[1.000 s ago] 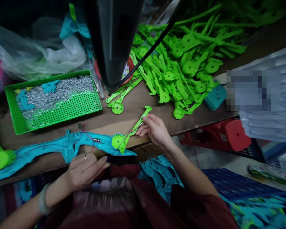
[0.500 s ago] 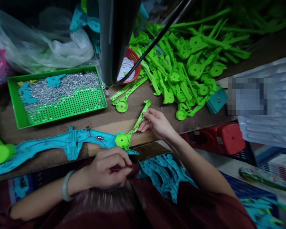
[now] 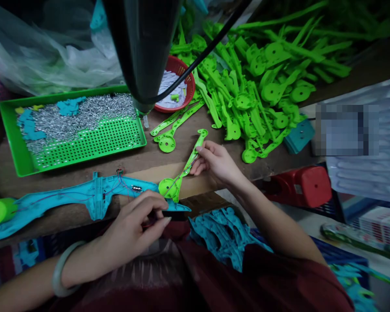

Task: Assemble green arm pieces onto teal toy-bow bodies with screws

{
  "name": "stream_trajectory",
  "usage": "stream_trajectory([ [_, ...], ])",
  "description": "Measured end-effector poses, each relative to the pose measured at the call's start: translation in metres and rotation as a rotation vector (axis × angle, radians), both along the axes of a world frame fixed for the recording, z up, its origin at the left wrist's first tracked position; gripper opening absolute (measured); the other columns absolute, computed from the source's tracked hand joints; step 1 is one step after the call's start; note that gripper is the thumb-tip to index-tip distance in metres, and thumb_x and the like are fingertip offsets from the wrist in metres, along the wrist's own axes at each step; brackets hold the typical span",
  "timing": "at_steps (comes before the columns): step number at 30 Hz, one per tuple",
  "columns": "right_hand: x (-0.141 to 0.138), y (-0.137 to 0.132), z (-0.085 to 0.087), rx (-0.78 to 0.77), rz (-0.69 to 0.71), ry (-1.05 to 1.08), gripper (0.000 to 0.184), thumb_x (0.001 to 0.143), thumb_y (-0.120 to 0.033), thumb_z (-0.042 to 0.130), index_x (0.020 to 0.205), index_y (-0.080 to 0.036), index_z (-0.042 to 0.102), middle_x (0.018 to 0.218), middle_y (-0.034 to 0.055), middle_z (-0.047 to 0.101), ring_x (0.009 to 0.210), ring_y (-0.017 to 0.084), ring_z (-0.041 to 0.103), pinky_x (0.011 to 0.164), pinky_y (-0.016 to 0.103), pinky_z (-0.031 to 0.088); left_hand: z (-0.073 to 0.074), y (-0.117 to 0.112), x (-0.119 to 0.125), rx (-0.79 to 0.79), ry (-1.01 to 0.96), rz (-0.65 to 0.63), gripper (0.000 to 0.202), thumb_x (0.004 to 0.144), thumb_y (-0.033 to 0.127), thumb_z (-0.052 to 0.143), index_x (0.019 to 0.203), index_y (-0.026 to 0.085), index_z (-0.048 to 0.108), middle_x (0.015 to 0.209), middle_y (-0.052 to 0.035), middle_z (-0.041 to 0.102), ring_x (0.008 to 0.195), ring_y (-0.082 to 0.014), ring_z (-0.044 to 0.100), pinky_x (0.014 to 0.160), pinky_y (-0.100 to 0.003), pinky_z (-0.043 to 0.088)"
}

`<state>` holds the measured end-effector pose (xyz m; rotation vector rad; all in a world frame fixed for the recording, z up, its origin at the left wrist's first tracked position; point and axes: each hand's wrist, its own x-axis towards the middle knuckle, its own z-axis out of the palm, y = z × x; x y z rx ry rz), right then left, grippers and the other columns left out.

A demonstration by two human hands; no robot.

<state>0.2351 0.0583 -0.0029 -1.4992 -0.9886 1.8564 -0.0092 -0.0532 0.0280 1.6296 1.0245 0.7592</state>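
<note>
A long teal plastic bow-shaped part [image 3: 68, 197] lies along the table's near edge, with thin wires and a small metal piece on it. A green arm with a round disc end [image 3: 178, 173] rests on its right end. My right hand [image 3: 214, 162] pinches that green arm near its middle. My left hand [image 3: 133, 227] sits at the table edge below the disc, fingers pinched on a thin wire or string that runs up to the green arm.
A green perforated tray [image 3: 16, 117] holds several small metal screws and teal bits. A dark hanging tool [image 3: 143, 52] with a black cable hangs over the table. A red basket [image 3: 182, 69], a heap of green arms [image 3: 256, 82], a red stool [image 3: 305, 184] and teal parts [image 3: 221, 234] on my lap.
My left hand moved from the teal part's middle toward the disc and pinched the wire. My right hand stays on the green arm, which shifted slightly up.
</note>
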Motion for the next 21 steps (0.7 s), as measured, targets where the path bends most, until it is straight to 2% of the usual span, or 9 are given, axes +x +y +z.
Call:
stream_trajectory([
  [5,0.003,-0.001,0.002,-0.008,0.046,-0.026,0.041,0.077,-0.049,0.071,0.083,-0.022,0.041,0.055,-0.0012,0.068,0.047,0.018,0.069,0.039,0.020,0.054,-0.001,-0.004,-0.008,-0.018,0.074,0.008,0.014,0.095,0.019,0.059,0.108,0.021,0.059,0.113,-0.0067,0.061,0.097,-0.0133,0.062,0.061,-0.016,0.051],
  [7,0.003,-0.001,-0.001,-0.011,0.038,-0.042,0.041,0.077,-0.050,0.071,0.083,-0.022,0.041,0.056,-0.0017,0.068,0.048,0.018,0.070,0.040,0.022,0.054,-0.001,-0.006,-0.013,-0.004,0.152,0.018,0.016,0.096,0.021,0.058,0.112,0.022,0.059,0.118,-0.0074,0.060,0.098,-0.0136,0.063,0.060,-0.017,0.052],
  [11,0.003,-0.003,-0.006,0.021,0.051,-0.160,0.036,0.081,-0.050,0.065,0.086,-0.023,0.042,0.056,-0.0021,0.066,0.041,0.017,0.064,0.034,0.022,0.048,0.000,-0.008,-0.023,0.100,0.316,-0.006,0.021,0.101,0.032,0.052,0.119,0.022,0.058,0.088,-0.0011,0.067,0.072,-0.0126,0.065,0.058,-0.021,0.051],
  [13,0.003,-0.009,-0.004,0.220,0.017,-0.356,0.028,0.086,-0.044,0.061,0.094,-0.023,0.045,0.058,-0.0032,0.064,0.040,0.014,0.059,0.035,0.022,0.045,-0.001,-0.008,-0.025,0.171,0.380,-0.013,0.025,0.101,0.038,0.050,0.116,0.021,0.060,0.078,0.0010,0.067,0.066,-0.0136,0.066,0.056,-0.023,0.050],
  [15,0.002,-0.021,0.001,0.608,0.027,-0.616,0.020,0.089,-0.035,0.060,0.101,-0.022,0.049,0.068,-0.0009,0.064,0.047,0.012,0.058,0.044,0.023,0.049,-0.001,-0.008,-0.023,0.252,0.408,0.003,0.025,0.102,0.039,0.049,0.113,0.020,0.061,0.081,-0.0002,0.070,0.066,-0.0142,0.067,0.056,-0.024,0.050],
  [16,0.001,-0.029,0.005,0.824,0.099,-0.718,0.019,0.090,-0.031,0.060,0.104,-0.022,0.052,0.076,0.0021,0.066,0.055,0.013,0.060,0.050,0.024,0.051,-0.001,-0.008,-0.021,0.292,0.402,0.014,0.023,0.103,0.036,0.048,0.111,0.019,0.062,0.083,-0.0008,0.071,0.068,-0.0142,0.068,0.057,-0.025,0.050],
  [18,-0.003,-0.044,0.010,1.152,0.381,-0.798,0.021,0.090,-0.025,0.061,0.110,-0.020,0.057,0.092,0.0084,0.067,0.072,0.015,0.064,0.062,0.026,0.055,-0.002,-0.008,-0.016,0.353,0.366,0.031,0.020,0.104,0.031,0.047,0.107,0.019,0.062,0.085,-0.0007,0.071,0.070,-0.0137,0.068,0.061,-0.025,0.050],
  [20,-0.006,-0.057,0.011,1.282,0.663,-0.767,0.022,0.092,-0.022,0.058,0.114,-0.018,0.059,0.100,0.0110,0.065,0.081,0.016,0.064,0.066,0.026,0.055,-0.003,-0.009,-0.010,0.378,0.332,0.019,0.018,0.104,0.028,0.046,0.103,0.018,0.062,0.079,0.0007,0.067,0.066,-0.0128,0.066,0.060,-0.025,0.048],
  [21,-0.008,-0.061,0.010,1.306,0.739,-0.757,0.022,0.093,-0.020,0.056,0.115,-0.016,0.060,0.100,0.0111,0.064,0.083,0.016,0.063,0.066,0.026,0.055,-0.004,-0.009,-0.008,0.378,0.320,0.006,0.019,0.104,0.027,0.046,0.101,0.018,0.062,0.076,0.0013,0.065,0.063,-0.0124,0.064,0.059,-0.025,0.047],
])
